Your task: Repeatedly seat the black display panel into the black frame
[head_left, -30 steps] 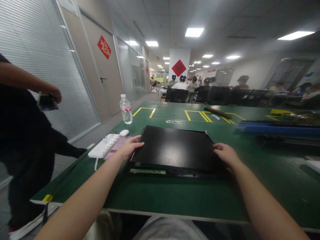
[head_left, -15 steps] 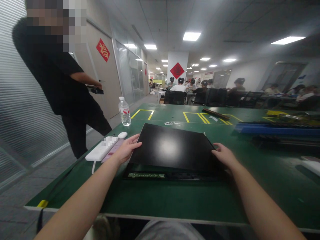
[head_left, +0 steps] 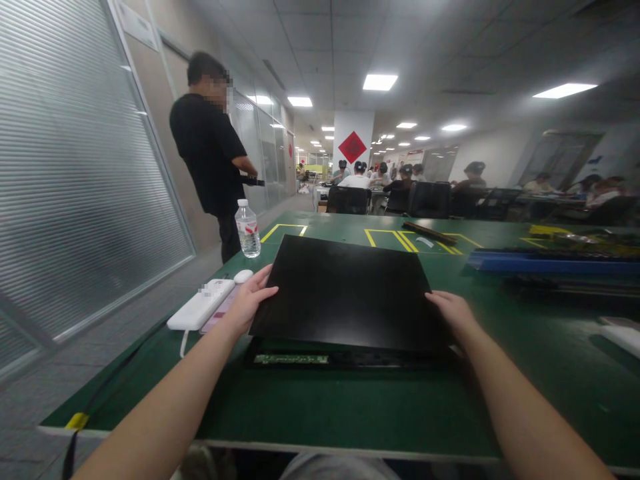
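A thin, glossy black panel (head_left: 345, 290), like a flat display screen, is held tilted above the green table (head_left: 320, 413). My left hand (head_left: 251, 299) grips its left edge, thumb on the front face. At the right edge my right hand (head_left: 454, 313) holds it the same way, thumb on top and the other fingers mostly hidden. Beneath the panel lies a dark frame with a green circuit board strip (head_left: 291, 359) showing along its near side. The rest of that frame is covered by the panel.
Left of the panel are a white power bank (head_left: 201, 304) with a cable, a phone (head_left: 220, 312) and a white oval object (head_left: 243, 276). A water bottle (head_left: 249, 229) stands behind them. Blue strips (head_left: 540, 260) lie at right. A person in black (head_left: 207, 153) stands beyond the table.
The panel has tipped so more of its face shows, its far edge a little higher, and the bright reflection has gone. The person in black has walked farther away.
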Tool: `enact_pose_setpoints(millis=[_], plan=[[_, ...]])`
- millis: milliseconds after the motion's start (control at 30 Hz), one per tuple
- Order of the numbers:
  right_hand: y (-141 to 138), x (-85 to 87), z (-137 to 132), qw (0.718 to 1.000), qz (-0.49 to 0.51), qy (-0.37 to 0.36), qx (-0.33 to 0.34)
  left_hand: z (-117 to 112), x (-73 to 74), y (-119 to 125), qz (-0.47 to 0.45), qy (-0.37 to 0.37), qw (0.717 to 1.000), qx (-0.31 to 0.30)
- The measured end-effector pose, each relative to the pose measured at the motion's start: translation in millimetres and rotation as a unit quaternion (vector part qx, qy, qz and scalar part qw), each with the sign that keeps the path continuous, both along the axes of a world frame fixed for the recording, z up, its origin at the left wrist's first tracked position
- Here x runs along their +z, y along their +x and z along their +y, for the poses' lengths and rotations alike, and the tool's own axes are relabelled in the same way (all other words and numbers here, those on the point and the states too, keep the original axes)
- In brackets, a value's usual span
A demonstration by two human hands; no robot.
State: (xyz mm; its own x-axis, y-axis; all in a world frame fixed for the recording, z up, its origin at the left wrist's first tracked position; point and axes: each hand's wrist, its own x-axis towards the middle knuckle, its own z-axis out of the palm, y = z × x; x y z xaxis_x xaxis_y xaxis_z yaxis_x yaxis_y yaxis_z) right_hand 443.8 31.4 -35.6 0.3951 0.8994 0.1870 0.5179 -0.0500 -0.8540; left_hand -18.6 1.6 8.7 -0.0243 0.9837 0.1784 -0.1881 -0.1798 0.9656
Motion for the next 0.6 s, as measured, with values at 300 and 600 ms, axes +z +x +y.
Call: enact_pose_setpoints(millis=[300, 600], plan=[[-10, 32.2, -17, 0.962, 0.257, 0.033, 0.083, 5, -0.7, -11, 0.019, -0.001, 0.999, 0.041], [-28, 55.1, -42, 0.926, 0.349, -0.075, 0.120, 6, -3.0, -12, 0.020, -0.056, 0.998, 0.008]])
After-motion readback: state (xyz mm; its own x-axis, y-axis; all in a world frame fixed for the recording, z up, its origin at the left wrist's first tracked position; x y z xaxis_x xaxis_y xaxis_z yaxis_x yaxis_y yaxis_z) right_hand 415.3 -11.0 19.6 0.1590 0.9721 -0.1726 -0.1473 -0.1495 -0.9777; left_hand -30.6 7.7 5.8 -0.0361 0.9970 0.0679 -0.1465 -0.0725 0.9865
